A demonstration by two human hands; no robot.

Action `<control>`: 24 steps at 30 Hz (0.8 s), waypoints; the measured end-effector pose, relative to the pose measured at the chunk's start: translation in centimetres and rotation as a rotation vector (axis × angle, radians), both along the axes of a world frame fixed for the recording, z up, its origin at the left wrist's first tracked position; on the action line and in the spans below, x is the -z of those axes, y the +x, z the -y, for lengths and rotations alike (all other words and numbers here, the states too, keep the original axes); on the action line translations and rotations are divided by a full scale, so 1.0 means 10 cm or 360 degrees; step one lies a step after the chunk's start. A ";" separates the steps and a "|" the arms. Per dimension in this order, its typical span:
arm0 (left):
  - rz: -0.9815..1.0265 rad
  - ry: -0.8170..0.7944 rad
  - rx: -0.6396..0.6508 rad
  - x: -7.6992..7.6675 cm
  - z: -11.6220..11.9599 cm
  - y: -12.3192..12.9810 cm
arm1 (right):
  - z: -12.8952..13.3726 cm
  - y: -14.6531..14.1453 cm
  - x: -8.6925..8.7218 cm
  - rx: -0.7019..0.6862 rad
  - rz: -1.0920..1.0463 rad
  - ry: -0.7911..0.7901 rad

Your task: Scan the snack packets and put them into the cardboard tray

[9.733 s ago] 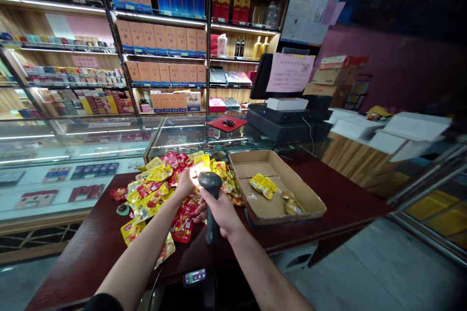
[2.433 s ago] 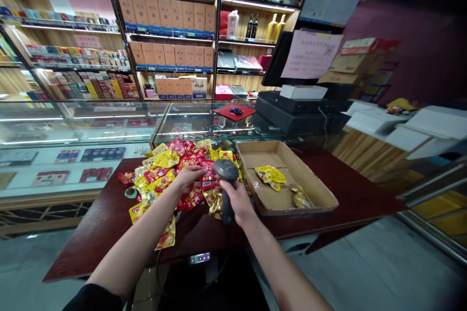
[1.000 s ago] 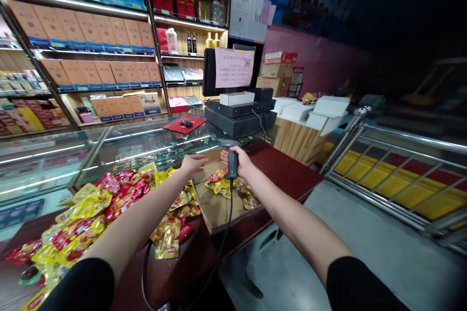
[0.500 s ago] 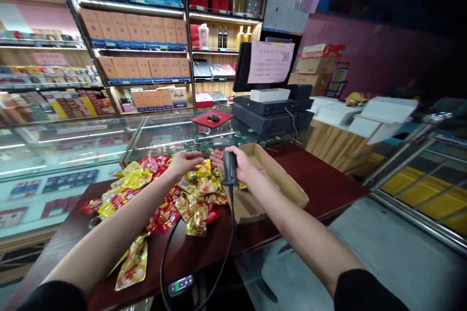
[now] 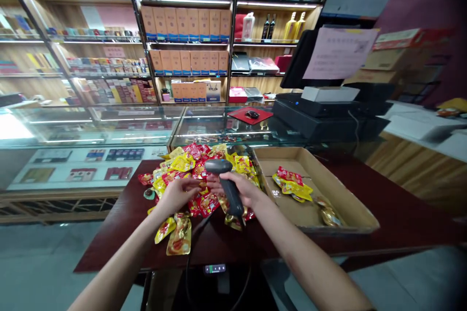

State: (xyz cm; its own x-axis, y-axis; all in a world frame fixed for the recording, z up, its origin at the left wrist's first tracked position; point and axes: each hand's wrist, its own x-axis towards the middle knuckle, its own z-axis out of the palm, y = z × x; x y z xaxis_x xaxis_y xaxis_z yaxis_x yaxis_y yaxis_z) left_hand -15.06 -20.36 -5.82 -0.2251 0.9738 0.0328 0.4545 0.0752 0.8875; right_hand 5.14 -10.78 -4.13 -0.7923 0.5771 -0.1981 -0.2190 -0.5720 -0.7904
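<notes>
A black barcode scanner (image 5: 230, 189) lies against the palm of my right hand (image 5: 242, 188), the thumb across its handle and the other fingers stretched out past it. Its cable hangs down over the table's front edge. My left hand (image 5: 178, 194) is over the left part of a pile of red, yellow and gold snack packets (image 5: 195, 158), fingers extended toward the right hand; no held object shows in it. To the right of the pile is a shallow cardboard box (image 5: 353, 204) with several packets (image 5: 292, 185) inside.
The dark red table (image 5: 116, 218) adjoins a glass display counter (image 5: 146, 129). A monitor with a pink paper (image 5: 337, 53) stands behind the box, beside a mouse on a red mat (image 5: 239, 114). Stocked shelves line the back.
The view has swung left, bringing the box's inside into sight. My left hand has come down over the packets, and the scanner is tilted more in my right hand.
</notes>
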 end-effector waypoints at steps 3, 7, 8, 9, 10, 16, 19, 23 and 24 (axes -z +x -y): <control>-0.0516 -0.0100 -0.0091 0.11 0.26 -0.02 | 0.10 -0.07 0.12 -0.0212 0.0058 0.0101; -0.1161 -0.0391 -0.0201 0.16 0.52 0.07 | 0.20 -0.18 0.24 -0.0358 0.0144 0.0193; -0.1258 -0.0451 -0.0207 0.17 0.56 0.10 | 0.21 -0.20 0.26 -0.0364 0.0166 0.0209; -0.1329 -0.0492 -0.0196 0.18 0.58 0.12 | 0.22 -0.21 0.28 -0.0362 0.0185 0.0220; -0.1379 -0.0513 -0.0175 0.20 0.59 0.14 | 0.22 -0.22 0.30 -0.0360 0.0198 0.0224; -0.1437 -0.0583 -0.0138 0.32 0.54 0.27 | 0.20 -0.20 0.37 -0.0343 0.0193 0.0185; -0.1418 -0.0596 -0.0184 0.32 0.54 0.35 | 0.19 -0.16 0.38 -0.0308 0.0186 0.0172; -0.1019 -0.0563 -0.0119 0.16 0.52 0.28 | 0.19 -0.08 0.32 -0.0282 0.0150 0.0144; -0.0811 -0.0507 -0.0053 0.11 0.50 0.24 | 0.19 -0.06 0.29 -0.0269 0.0148 0.0139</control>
State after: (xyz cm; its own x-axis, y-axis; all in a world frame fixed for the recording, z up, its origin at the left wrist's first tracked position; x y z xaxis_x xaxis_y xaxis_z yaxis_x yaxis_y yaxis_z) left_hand -12.69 -25.35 -6.90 -0.2886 0.9460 -0.1476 0.8097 0.3234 0.4897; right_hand 4.54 -12.72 -7.04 -0.8600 0.4556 -0.2298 -0.0495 -0.5228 -0.8510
